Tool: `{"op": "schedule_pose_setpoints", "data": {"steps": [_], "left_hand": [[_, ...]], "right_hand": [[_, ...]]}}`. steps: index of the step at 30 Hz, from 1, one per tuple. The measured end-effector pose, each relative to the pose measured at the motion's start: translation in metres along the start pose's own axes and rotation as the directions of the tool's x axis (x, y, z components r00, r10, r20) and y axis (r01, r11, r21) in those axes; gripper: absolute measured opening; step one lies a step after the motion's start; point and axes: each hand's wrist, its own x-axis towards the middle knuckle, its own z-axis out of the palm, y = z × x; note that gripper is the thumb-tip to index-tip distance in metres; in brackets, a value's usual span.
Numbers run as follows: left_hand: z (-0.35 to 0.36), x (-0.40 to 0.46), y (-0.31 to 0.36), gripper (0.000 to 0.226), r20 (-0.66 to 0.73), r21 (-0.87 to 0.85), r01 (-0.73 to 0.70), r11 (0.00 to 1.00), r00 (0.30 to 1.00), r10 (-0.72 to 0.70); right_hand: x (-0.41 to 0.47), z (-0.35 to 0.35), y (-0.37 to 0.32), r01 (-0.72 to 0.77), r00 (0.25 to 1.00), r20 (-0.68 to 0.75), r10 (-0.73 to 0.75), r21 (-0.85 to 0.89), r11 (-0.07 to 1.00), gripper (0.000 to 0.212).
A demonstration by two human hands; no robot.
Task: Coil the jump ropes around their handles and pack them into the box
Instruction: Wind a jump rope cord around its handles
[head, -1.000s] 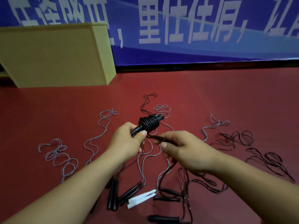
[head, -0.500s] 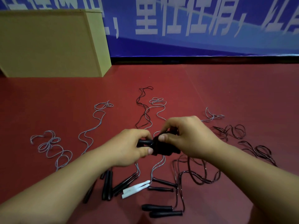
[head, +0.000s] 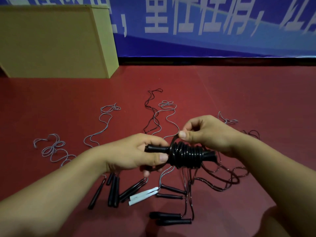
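A black jump rope [head: 185, 155] is coiled in tight turns around its paired black handles, held level over the red floor. My left hand [head: 135, 153] grips the bare end of the handles. My right hand [head: 207, 132] pinches the last loop of rope at the top left of the coil, thumb and fingers closed on it. Several other jump ropes lie uncoiled on the floor: grey ones [head: 53, 149] to the left, black ones [head: 222, 180] under my right wrist. The tan cardboard box [head: 56, 43] stands at the far left.
Loose black handles [head: 113, 191], a white pair [head: 145, 195] and two more black handles [head: 169, 218] lie on the floor below my hands. A blue banner with white characters [head: 205, 26] lines the wall behind. The red floor [head: 256, 93] stretches to the right.
The coil has come nearer and now lies level. My right hand has lifted off the bundle to its top and now pinches the final loop. The view shifted slightly.
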Motion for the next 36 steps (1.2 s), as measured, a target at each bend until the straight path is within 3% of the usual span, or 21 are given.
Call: {"op": "schedule_pose_setpoints", "data": {"steps": [4,6,9,11,13,17,22,26,29,33,36], "left_hand": [[0.004,0.000,0.010,0.025,0.083,-0.101,-0.038,0.994,0.995,0.047],[0.004,0.003,0.010,0.046,0.068,-0.185,-0.057,0.981,0.995,0.071],[0.005,0.007,0.010,0.074,-0.011,-0.398,-0.092,0.913,0.995,0.095],[0.004,0.011,0.009,0.064,-0.093,-0.488,-0.110,0.866,0.993,0.074],[0.004,0.014,0.011,0.052,-0.166,-0.520,-0.128,0.845,0.985,0.046],[0.006,0.021,0.011,0.018,-0.357,-0.416,-0.145,0.898,0.934,-0.014],[0.008,0.029,0.006,0.017,-0.564,-0.302,-0.118,0.946,0.822,-0.078],[0.007,0.029,0.005,0.015,-0.642,-0.177,-0.078,0.981,0.765,-0.055],[0.004,0.031,0.000,0.016,-0.711,-0.084,-0.040,0.996,0.703,-0.032],[-0.003,0.034,-0.011,0.016,-0.779,-0.060,0.000,0.998,0.625,-0.047],[-0.006,0.035,-0.014,0.018,-0.821,-0.001,0.048,0.999,0.571,-0.028]], "right_hand": [[-0.003,-0.002,0.004,-0.015,0.993,0.115,-0.012,0.232,0.973,0.020],[-0.004,-0.002,0.004,0.032,0.993,0.106,-0.050,0.170,0.985,0.010],[-0.002,0.003,0.005,0.082,0.996,0.016,-0.083,0.051,0.995,0.026],[-0.001,0.009,0.008,0.066,0.998,-0.004,-0.066,0.127,0.990,0.025],[0.002,0.014,0.012,0.067,0.997,0.040,-0.070,0.075,0.995,0.012],[0.003,0.024,0.011,0.062,0.989,0.140,-0.054,-0.052,0.997,0.022],[0.000,0.037,0.005,0.066,0.984,0.172,-0.054,-0.064,0.996,0.021],[0.003,0.043,0.001,0.028,0.987,0.159,-0.035,0.048,0.998,0.025],[0.004,0.042,0.001,0.000,0.994,0.106,-0.010,0.093,0.996,0.013],[0.003,0.044,0.000,-0.021,0.997,0.083,0.009,0.148,0.989,0.013],[0.003,0.044,-0.003,-0.024,0.998,0.068,0.017,0.111,0.994,0.017]]}}
